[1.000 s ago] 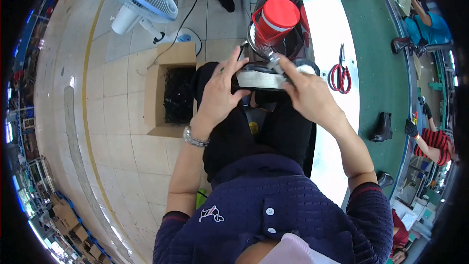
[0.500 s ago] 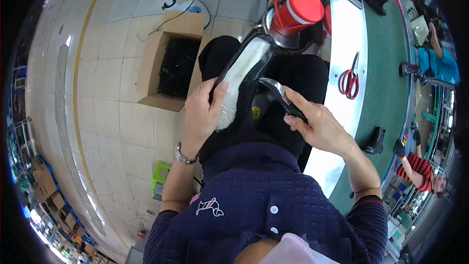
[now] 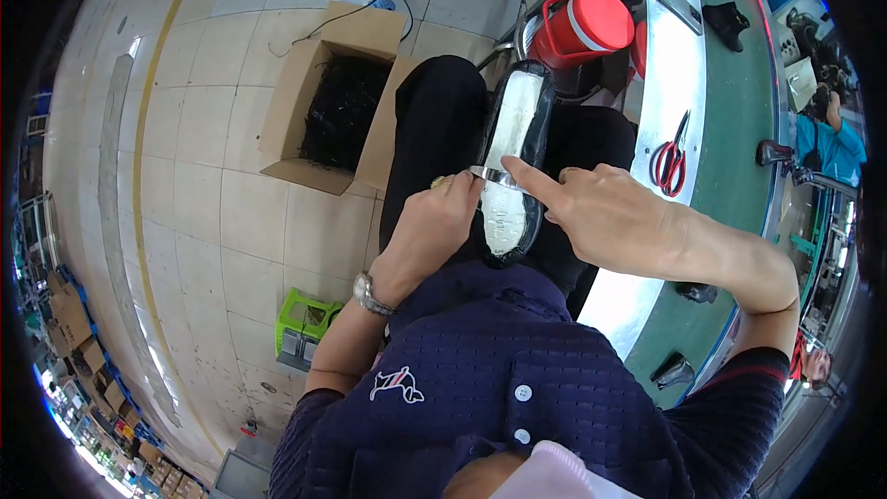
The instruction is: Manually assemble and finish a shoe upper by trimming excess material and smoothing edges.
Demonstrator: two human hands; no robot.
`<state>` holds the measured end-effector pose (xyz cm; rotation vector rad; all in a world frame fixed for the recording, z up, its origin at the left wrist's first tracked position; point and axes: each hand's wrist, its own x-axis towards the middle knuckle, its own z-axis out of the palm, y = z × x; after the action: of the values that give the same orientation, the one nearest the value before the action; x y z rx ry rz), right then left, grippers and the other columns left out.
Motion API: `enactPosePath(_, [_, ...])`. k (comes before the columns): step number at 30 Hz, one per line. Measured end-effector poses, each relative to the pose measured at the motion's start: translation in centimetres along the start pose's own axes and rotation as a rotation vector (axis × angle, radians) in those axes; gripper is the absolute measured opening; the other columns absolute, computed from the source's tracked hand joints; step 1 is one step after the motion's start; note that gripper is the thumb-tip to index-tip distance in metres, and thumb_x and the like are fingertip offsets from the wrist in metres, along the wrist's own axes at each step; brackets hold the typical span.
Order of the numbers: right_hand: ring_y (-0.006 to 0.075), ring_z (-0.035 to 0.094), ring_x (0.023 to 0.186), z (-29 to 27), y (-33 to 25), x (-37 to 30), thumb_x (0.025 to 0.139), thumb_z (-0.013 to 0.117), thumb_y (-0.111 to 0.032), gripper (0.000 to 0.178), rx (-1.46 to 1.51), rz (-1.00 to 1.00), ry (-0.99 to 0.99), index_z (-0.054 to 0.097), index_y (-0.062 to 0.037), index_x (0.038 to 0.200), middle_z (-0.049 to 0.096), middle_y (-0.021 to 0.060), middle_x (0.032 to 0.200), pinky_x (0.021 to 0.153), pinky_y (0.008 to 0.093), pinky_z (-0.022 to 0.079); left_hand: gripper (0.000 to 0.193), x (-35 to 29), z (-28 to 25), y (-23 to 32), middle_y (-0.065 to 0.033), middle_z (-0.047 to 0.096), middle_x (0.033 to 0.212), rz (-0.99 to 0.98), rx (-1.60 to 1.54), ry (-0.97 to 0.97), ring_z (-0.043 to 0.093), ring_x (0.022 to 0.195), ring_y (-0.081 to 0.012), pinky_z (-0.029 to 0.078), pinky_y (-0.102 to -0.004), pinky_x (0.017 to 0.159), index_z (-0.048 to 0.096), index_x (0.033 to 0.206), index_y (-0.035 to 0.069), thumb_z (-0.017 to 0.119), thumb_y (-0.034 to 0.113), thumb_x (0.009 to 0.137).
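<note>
A black shoe (image 3: pixel 533 143) lies sole up between my thighs, its toe pointing away, with a white, textured bottom (image 3: pixel 505 222). Across the middle of that bottom lies the silver curved end of a metal hand tool (image 3: pixel 496 176). My right hand (image 3: pixel 610 212) grips the tool from the right, its index finger stretched along the metal; the dark handle is hidden in the palm. At the shoe's left edge my left hand (image 3: pixel 434 226) is closed, thumb and fingers pinched beside the tool's tip. What they pinch is hidden.
Left of my legs stands an open carton (image 3: pixel 277 143) with black scraps. Ahead is a red lidded jug (image 3: pixel 591 23). On the right, a metal ledge (image 3: pixel 647 212) bears red-handled scissors (image 3: pixel 669 166) and a phone (image 3: pixel 679 6), beside a green belt (image 3: pixel 730 120) with shoes.
The shoe has turned from slanted to nearly straight. My left hand has left its side grip and now pinches at its edge. The tool has come from beside the shoe onto its bottom.
</note>
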<state>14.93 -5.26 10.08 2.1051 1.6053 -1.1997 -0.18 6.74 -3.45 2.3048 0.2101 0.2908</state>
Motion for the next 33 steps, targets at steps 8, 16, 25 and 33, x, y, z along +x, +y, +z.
enactPosePath(8, [0.0329, 0.061, 0.057, 5.9, 2.6, -0.3, 0.091, 0.058, -0.013, 0.064, 0.157, -0.073, 0.41, 0.029, -0.0172, 0.148, 0.058, 0.0174, 0.071, 0.053, 0.0428, 0.051, 0.055, 1.7, 0.4, -1.6, -0.0073, 0.051, 0.135, -0.585, -1.448, -0.265, 0.058, 0.109, -0.0183, 0.046, -0.032, 0.093, 0.03, 0.146, 0.009, 0.051, 0.028, 0.099])
enactPosePath(16, [0.0322, 0.06, 0.052, 7.0, 3.1, -1.2, 0.09, 0.059, -0.013, 0.063, 0.251, -0.091, 0.44, 0.032, -0.0158, 0.146, 0.059, 0.0139, 0.067, 0.051, 0.0426, 0.05, 0.077, 4.8, 3.4, -1.0, -0.0053, 0.039, 0.145, -0.691, -1.747, -0.294, 0.046, 0.125, -0.0164, 0.039, -0.0331, 0.104, 0.016, 0.153, 0.016, 0.061, 0.031, 0.092])
enactPosePath(25, [0.033, 0.063, 0.058, -1.2, 6.0, 0.9, 0.091, 0.058, -0.017, 0.063, 0.19, -0.321, 0.79, 0.033, -0.0262, 0.147, 0.06, 0.0156, 0.063, 0.055, 0.0437, 0.051, 0.074, 5.9, 2.8, -0.8, -0.0046, 0.049, 0.135, -0.693, -1.594, -0.303, 0.052, 0.115, -0.0127, 0.042, -0.0291, 0.099, 0.017, 0.153, 0.019, 0.06, 0.024, 0.093])
enactPosePath(33, [0.0319, 0.06, 0.056, -2.2, 5.8, 1.6, 0.088, 0.058, -0.014, 0.069, -0.008, -0.233, 0.769, 0.027, -0.0194, 0.149, 0.057, 0.0133, 0.065, 0.055, 0.0425, 0.047, 0.075, 6.0, 0.6, -1.5, -0.0065, 0.044, 0.139, -0.624, -1.301, -0.278, 0.044, 0.123, -0.0148, 0.037, -0.0323, 0.103, 0.011, 0.154, 0.018, 0.056, 0.027, 0.096])
